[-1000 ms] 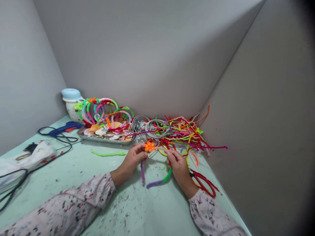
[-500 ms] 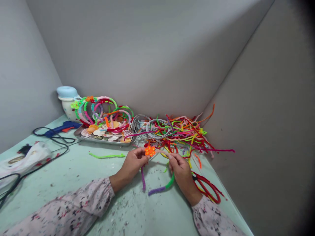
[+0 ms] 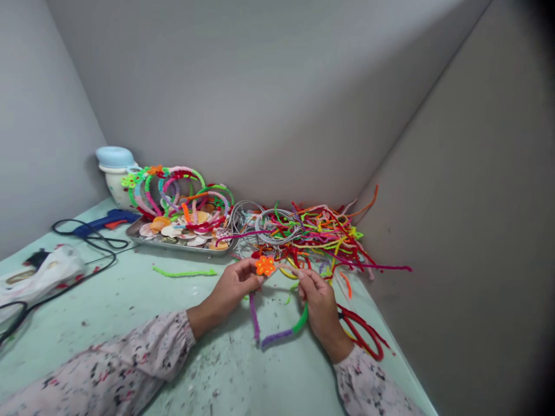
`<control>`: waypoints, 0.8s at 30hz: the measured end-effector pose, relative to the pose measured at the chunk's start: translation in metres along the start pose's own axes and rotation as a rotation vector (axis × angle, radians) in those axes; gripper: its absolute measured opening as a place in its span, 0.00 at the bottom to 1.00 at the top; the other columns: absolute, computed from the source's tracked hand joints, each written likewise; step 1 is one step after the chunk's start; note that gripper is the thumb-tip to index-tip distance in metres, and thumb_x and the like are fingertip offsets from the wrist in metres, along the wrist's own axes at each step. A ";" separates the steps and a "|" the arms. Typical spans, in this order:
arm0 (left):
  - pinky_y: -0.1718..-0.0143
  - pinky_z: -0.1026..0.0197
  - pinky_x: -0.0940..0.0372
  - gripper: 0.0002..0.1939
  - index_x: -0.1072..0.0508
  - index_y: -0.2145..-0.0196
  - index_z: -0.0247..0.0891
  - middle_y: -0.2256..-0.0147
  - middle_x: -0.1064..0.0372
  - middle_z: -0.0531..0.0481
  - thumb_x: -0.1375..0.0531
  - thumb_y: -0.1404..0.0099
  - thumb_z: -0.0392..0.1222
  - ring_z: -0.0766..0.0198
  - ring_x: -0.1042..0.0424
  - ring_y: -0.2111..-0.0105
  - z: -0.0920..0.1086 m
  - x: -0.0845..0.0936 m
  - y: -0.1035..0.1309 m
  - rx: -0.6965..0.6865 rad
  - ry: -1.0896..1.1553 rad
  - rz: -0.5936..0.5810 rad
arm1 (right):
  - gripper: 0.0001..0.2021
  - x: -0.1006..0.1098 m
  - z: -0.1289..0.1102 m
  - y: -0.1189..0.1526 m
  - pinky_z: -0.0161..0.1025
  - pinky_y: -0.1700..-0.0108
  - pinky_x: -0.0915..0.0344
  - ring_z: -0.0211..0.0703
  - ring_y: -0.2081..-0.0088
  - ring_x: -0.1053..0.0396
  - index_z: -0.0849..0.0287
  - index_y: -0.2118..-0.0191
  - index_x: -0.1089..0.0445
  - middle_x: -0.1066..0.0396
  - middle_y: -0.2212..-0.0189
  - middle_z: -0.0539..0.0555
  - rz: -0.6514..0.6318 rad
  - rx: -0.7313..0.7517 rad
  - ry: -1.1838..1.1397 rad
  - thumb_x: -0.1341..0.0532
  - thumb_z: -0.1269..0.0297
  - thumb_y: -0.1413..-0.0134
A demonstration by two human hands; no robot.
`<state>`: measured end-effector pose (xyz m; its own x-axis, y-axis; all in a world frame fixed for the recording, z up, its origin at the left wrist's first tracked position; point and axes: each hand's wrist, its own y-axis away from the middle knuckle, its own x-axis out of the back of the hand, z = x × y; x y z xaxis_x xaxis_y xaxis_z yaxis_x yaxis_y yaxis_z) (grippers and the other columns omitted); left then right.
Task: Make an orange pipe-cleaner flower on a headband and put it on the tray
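Observation:
Between my hands is a headband wrapped in purple, green and pale pipe cleaner, its two purple ends hanging down close to each other above the table. An orange flower with yellow dots sits at its top. My left hand pinches the band right beside the flower, thumb and finger closed. My right hand is closed too, thumb and forefinger gripping the pale pink stretch to the flower's right. The fingers hide part of the band.
Behind my hands lie a heap of coloured pipe cleaners and coiled wire rings. A metal tray carries shells and finished hoops. To the left are a blue glue gun, a black cord and a lidded jar. Red-handled scissors rest at right.
The headband's hanging left end has swung slightly toward the other end, narrowing the gap. Both hands keep their pinch. The view has shifted a little.

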<state>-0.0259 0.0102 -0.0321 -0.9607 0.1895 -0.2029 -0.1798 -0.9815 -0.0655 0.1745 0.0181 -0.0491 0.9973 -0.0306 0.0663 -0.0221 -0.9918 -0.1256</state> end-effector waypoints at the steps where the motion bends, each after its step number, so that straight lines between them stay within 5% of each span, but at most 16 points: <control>1: 0.71 0.66 0.41 0.09 0.29 0.65 0.34 0.72 0.32 0.52 0.39 0.45 0.38 0.68 0.35 0.74 0.000 0.000 0.000 0.014 0.091 -0.024 | 0.15 0.001 0.001 -0.001 0.31 0.80 0.50 0.33 0.81 0.48 0.61 0.66 0.29 0.45 0.83 0.44 0.006 -0.011 -0.035 0.42 0.52 0.45; 5: 0.72 0.64 0.38 0.08 0.28 0.65 0.34 0.71 0.31 0.49 0.42 0.43 0.38 0.66 0.34 0.74 0.000 0.000 -0.001 0.152 0.349 -0.095 | 0.15 0.003 0.004 -0.003 0.31 0.80 0.51 0.33 0.82 0.48 0.61 0.66 0.29 0.45 0.83 0.44 -0.030 -0.036 -0.139 0.41 0.53 0.46; 16: 0.72 0.65 0.38 0.08 0.25 0.71 0.29 0.73 0.29 0.44 0.42 0.42 0.36 0.66 0.32 0.74 0.000 0.004 -0.002 0.286 0.310 -0.294 | 0.15 0.000 0.000 0.000 0.31 0.80 0.52 0.32 0.82 0.50 0.62 0.63 0.27 0.46 0.84 0.44 -0.115 -0.037 -0.116 0.42 0.55 0.45; 24: 0.70 0.64 0.37 0.08 0.23 0.72 0.27 0.72 0.28 0.42 0.42 0.46 0.33 0.65 0.32 0.72 -0.002 0.007 -0.003 0.291 0.336 -0.312 | 0.14 -0.001 0.001 0.002 0.31 0.81 0.53 0.32 0.83 0.50 0.61 0.67 0.29 0.46 0.85 0.43 -0.120 0.009 -0.091 0.41 0.54 0.46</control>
<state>-0.0318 0.0142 -0.0353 -0.7404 0.4244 -0.5212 -0.5428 -0.8349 0.0914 0.1734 0.0163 -0.0508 0.9950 0.0995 -0.0086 0.0976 -0.9866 -0.1307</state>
